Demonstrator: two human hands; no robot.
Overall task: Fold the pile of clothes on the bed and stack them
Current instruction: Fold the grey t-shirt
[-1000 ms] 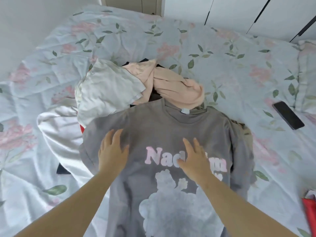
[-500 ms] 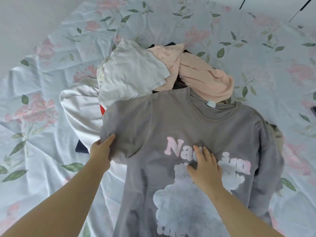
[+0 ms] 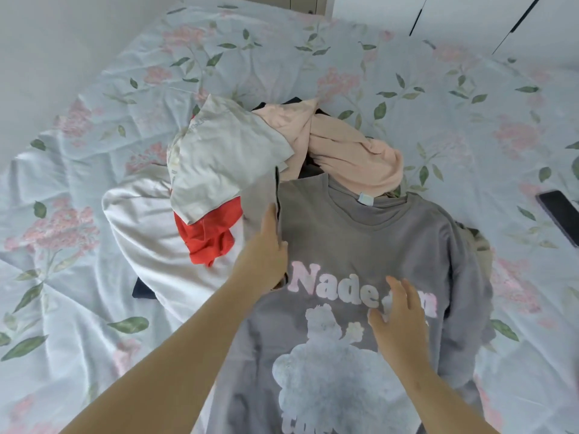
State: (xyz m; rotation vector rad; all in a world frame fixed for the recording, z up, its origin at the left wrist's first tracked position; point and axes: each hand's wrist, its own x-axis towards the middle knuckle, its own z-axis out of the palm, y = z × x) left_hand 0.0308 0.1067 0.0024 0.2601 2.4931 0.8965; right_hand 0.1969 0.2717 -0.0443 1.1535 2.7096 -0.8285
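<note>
Left hand (image 3: pixel 266 245): laid on the left edge of the grey T-shirt (image 3: pixel 360 239), fingers extended toward the collar along a turned-in fold of cloth, thumb on the shirt front. Cannot tell whether cloth is pinched under the palm.

Right hand (image 3: pixel 401 324): flat on the shirt's chest, fingers spread and relaxed, covering part of the pink lettering (image 3: pixel 316 285). Nothing held.

Grey T-shirt: spread front up on the floral bed cover (image 3: pixel 94 308), collar away from the person, hem running out of view at the near edge. Pale printed figure (image 3: pixel 329 371) below the lettering. Small neck label (image 3: pixel 366 198) inside the collar. Right sleeve lying down along the shirt's right side.

Beyond the shirt's collar: unfolded pile.
- Peach garment (image 3: pixel 354 151) twisted, just behind the collar and touching it.
- White garment (image 3: pixel 225 158) off the shirt's left shoulder, overlapping the peach one.
- Red garment (image 3: pixel 210 236) bunched just left of the shirt, partly under the white garment.
- Larger shiny white cloth (image 3: pixel 141 220) further left, beneath both.
- Dark garment (image 3: pixel 142 291) showing as a corner from under that cloth, left of the shirt.
- Olive-toned fabric (image 3: pixel 482 245) showing at the shirt's right shoulder, mostly hidden.

Well to the right of the shirt: dark phone (image 3: pixel 560 214) lying flat on the bed cover.
</note>
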